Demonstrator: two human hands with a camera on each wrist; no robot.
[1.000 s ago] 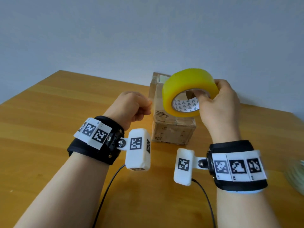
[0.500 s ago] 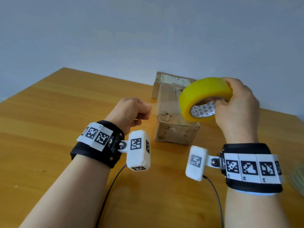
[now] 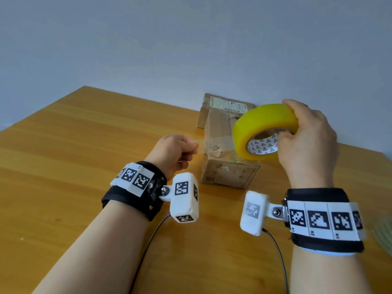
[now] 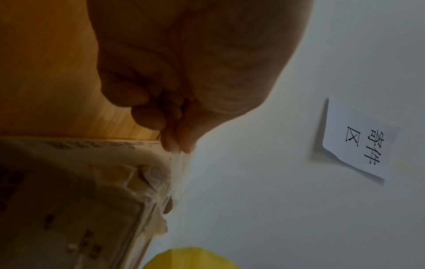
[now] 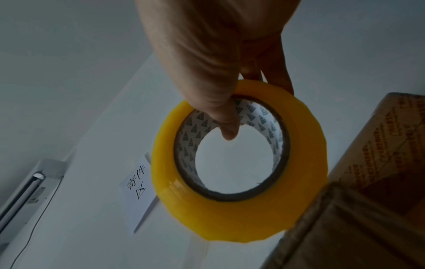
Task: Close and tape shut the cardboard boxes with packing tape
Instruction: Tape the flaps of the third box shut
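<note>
A worn cardboard box [image 3: 220, 164] stands on the wooden table, a second box [image 3: 214, 105] with a shipping label right behind it. My right hand [image 3: 305, 141] holds a yellow roll of packing tape [image 3: 263, 128] above the front box's right side, thumb inside the core [image 5: 227, 127]. My left hand [image 3: 176, 149] pinches the free end of the clear tape strip [image 3: 212, 143], which stretches across in front of the box to the roll. In the left wrist view the fingertips [image 4: 181, 143] pinch the strip [image 4: 181, 163] beside the box's edge [image 4: 115, 151].
The wooden table [image 3: 63, 166] stretches wide to the left and front. A grey wall [image 3: 191, 49] rises just behind the boxes, with a paper note [image 4: 358, 138] stuck on it. A pale blurred object [image 3: 384, 234] lies at the right edge.
My right hand has carried the roll to the right while the left hand stayed put holding the end, so a longer stretch of clear tape now spans between them.
</note>
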